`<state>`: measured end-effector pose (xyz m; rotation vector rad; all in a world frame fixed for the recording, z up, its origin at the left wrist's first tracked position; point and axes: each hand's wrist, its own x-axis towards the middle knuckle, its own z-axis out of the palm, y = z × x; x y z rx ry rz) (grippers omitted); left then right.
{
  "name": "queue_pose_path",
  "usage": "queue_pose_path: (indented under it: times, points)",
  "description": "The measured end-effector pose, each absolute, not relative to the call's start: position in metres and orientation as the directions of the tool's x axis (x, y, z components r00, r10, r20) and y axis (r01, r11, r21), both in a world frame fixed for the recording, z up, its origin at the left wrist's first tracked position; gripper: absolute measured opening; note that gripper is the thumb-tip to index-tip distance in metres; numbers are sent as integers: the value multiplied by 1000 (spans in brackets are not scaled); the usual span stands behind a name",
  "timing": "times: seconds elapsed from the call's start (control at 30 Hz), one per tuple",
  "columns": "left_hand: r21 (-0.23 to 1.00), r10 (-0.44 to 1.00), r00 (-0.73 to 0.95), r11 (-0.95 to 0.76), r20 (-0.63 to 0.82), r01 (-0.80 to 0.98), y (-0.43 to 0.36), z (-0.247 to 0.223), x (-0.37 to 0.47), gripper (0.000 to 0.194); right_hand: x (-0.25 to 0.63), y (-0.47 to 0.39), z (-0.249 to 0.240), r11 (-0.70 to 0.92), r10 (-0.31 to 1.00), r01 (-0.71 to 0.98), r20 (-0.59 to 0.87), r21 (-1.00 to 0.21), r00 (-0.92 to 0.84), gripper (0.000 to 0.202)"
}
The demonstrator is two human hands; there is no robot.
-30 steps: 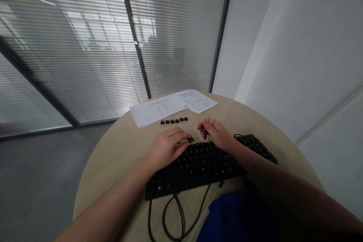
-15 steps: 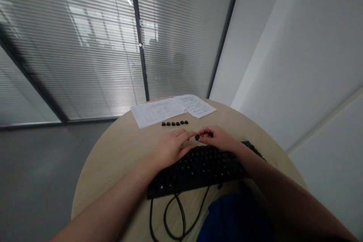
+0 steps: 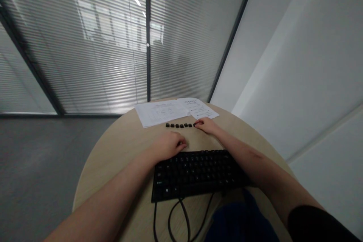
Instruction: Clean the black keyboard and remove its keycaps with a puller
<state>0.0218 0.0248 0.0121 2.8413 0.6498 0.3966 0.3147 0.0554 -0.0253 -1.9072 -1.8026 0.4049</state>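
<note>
Beyond the black keyboard (image 3: 195, 172), several small black keycaps (image 3: 182, 126) form a row on the round wooden table (image 3: 113, 143). At the row's right end, my right hand (image 3: 206, 125) pinches another black keycap (image 3: 194, 124), partly covered by its fingertips. My left hand (image 3: 171, 145) rests at the keyboard's upper left edge, its fingers curled together. Whether anything is inside that curl is hidden. My right forearm crosses over the keyboard's right end and covers part of it.
Printed sheets of paper (image 3: 163, 111) lie at the table's far edge. A black cable (image 3: 185, 215) loops below the keyboard at the near side. Behind the table stands a glass partition with blinds, and a white wall is on the right.
My right hand has moved from above the keyboard to the right end of the keycap row, with a keycap. My left hand has drawn back slightly and its fingers have curled.
</note>
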Motion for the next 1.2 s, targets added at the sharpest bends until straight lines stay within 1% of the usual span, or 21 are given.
queue_pose_path:
  times: [0.1,0.2,0.27,0.37,0.43,0.47,0.5,0.53,0.6,0.67,0.77,0.87,0.93,1.03,1.2]
  points:
    - [256,437,868,-889,235,379,26,10,22,24,315,55,-28,-9,990,853,114,-522,81,26]
    - [266,421,859,-898,293,349,26,8,23,22,312,53,-27,-4,990,858,119,-513,76,28]
    - [275,418,853,-900,314,340,26,8,23,21,310,51,-22,-13,986,865,137,-502,94,33]
    - [265,411,861,-903,301,338,26,7,24,20,309,41,-9,-43,966,876,204,-480,160,47]
    - [260,396,869,-909,298,326,27,7,25,21,310,27,5,-37,935,874,293,-485,202,43]
    - [262,393,870,-910,297,321,27,8,25,20,311,18,11,-6,908,859,357,-511,219,38]
    - [266,392,872,-909,294,319,27,8,26,20,312,7,18,39,885,826,404,-562,233,37]
    - [270,394,872,-908,289,321,27,8,26,20,312,-6,23,77,872,766,415,-638,258,41]
    - [270,397,877,-906,272,326,27,8,26,20,310,-32,30,135,891,570,351,-811,289,54]
    - [266,396,883,-906,252,330,26,6,26,20,305,-57,30,136,922,383,258,-914,289,63]
    - [263,388,891,-908,236,326,22,3,26,20,291,-82,21,31,963,205,84,-978,257,64]
    - [253,399,890,-905,222,343,19,3,27,20,279,-93,9,-17,987,64,-7,-998,159,53]
    - [241,408,888,-902,213,357,19,3,27,21,276,-95,5,-34,996,17,-33,-999,78,50]
    - [252,402,896,-902,189,352,20,4,27,24,278,-94,0,-12,1000,15,-12,-1000,19,55]
    - [343,392,907,-882,153,323,24,-1,26,28,282,-88,-13,50,995,163,63,-985,73,46]
